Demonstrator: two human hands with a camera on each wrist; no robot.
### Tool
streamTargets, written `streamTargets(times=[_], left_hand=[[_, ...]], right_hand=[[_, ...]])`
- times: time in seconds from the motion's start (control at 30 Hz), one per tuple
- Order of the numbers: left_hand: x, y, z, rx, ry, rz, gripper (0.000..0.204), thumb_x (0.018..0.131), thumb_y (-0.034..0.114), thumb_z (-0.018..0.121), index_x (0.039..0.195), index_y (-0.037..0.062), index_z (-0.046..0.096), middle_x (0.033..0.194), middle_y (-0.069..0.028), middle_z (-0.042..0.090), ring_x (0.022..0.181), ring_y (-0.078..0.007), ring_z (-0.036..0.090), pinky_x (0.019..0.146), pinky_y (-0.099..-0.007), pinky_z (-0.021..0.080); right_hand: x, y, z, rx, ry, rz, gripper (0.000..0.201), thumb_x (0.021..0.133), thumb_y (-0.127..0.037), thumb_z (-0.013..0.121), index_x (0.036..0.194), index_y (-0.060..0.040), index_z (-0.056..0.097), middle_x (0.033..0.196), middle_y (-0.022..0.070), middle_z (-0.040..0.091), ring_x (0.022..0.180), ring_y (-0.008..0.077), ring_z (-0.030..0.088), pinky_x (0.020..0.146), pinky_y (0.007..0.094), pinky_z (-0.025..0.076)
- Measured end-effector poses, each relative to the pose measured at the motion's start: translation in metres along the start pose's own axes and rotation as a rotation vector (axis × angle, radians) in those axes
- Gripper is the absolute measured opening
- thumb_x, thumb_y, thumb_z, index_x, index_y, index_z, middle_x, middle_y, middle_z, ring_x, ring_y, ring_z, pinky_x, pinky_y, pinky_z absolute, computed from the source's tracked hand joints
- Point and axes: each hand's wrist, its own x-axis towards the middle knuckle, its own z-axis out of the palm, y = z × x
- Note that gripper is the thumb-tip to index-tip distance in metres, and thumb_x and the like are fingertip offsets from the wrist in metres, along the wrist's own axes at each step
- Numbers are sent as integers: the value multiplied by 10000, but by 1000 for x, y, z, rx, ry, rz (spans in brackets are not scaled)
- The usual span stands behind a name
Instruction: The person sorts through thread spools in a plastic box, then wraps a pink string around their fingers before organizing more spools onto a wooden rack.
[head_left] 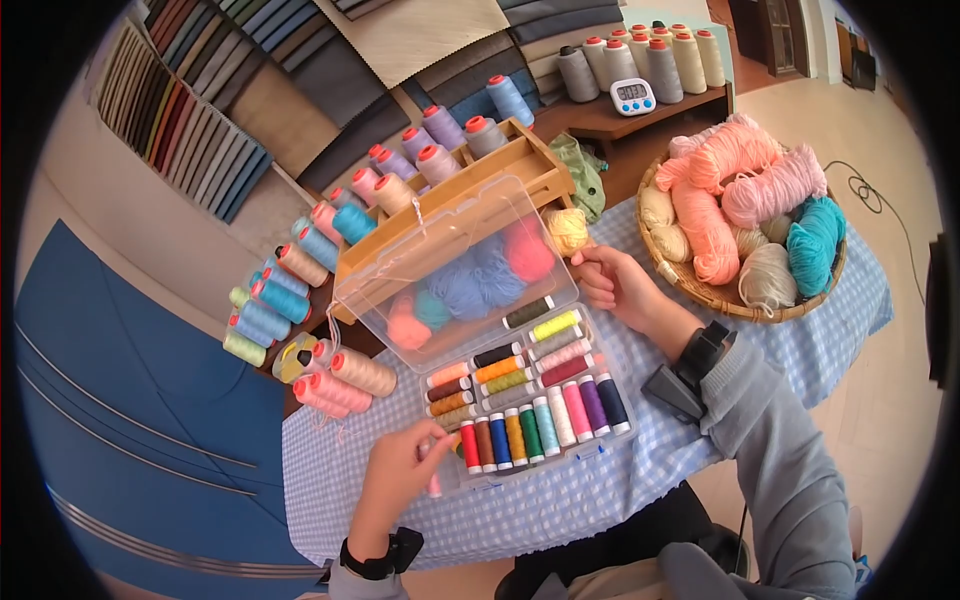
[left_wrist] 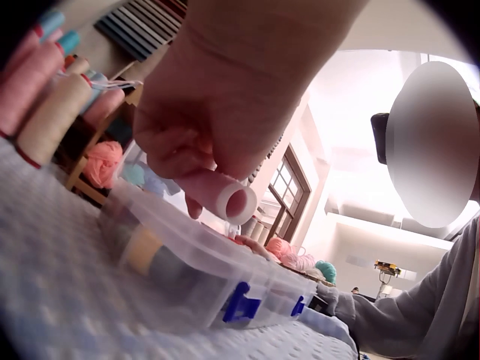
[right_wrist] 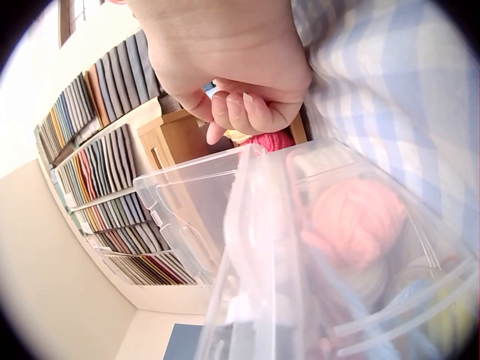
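Note:
My left hand [head_left: 400, 465] [left_wrist: 217, 112] pinches a pink thread spool [left_wrist: 206, 191] above the front left corner of the clear box [head_left: 620, 425] [left_wrist: 187, 255]; its hollow white end faces the left wrist camera. Rows of coloured spools fill the box, among them a red one [head_left: 470, 447] and a navy one [head_left: 611, 401]. The raised clear lid [head_left: 385, 325] leans back, with blue yarn [head_left: 470, 280] and pink yarn [head_left: 527, 250] visible through it. Beside the lid's right edge, my right hand [head_left: 625, 290] [right_wrist: 240, 82] has loosely curled fingers and shows nothing held.
A wicker basket [head_left: 655, 250] of yarn skeins stands at the right on the checked cloth [head_left: 340, 470]. Behind the lid is a wooden rack [head_left: 545, 165] with thread cones. Pink and beige cones [head_left: 362, 371] lie left of the box. A timer [head_left: 632, 97] stands at the back.

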Motion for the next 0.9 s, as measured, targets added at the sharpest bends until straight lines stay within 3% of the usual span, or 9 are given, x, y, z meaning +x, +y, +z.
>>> streamTargets(times=[0.27,0.37,0.47,0.53,0.67,0.73,0.9], left_hand=[[5,7,12,58,20,55,176,840,179,566,759,23,579,449,-62,507,367,-134,518,392,-241,338],[9,17,5,78,124,8,182,829,195,578,757,28,586,440,-66,486,375,-144,506,400,-263,334],[22,23,-4,185,217,26,177,830,235,572,756,75,580,455,-71,519,407,-209,544,413,-306,373],[35,26,-8,367,321,160,167,819,248,582,770,89,586,458,-82,506,450,-237,555,413,-319,370],[68,54,-9,382,319,331,166,803,263,593,799,97,594,488,-104,517,495,-276,564,429,-353,380],[88,60,-3,564,344,532,172,794,253,600,826,85,597,505,-98,505,455,-269,515,477,-343,403],[126,72,29,635,150,440,211,782,274,606,890,100,557,604,-121,582,558,-288,579,536,-388,449]], right_hand=[[0,0,0,4,4,10,177,886,-205,397,877,-63,503,472,-50,249,394,69,247,377,215,202],[0,0,0,2,13,16,181,886,-207,398,875,-61,505,472,-52,251,394,67,245,377,216,199],[0,1,0,-21,-1,20,181,884,-205,399,874,-60,506,472,-54,252,393,65,242,378,216,195],[2,2,-2,-49,-6,33,185,899,-201,372,884,-68,501,483,-62,253,391,59,239,371,211,198],[2,1,-1,-60,-5,41,185,898,-199,370,887,-66,497,483,-62,253,391,60,236,372,212,199],[3,2,-3,-29,14,50,173,880,-199,399,877,-61,503,466,-58,258,385,62,231,380,220,190],[2,1,0,4,18,39,166,873,-210,418,864,-75,514,469,-63,277,390,62,238,381,224,184]])
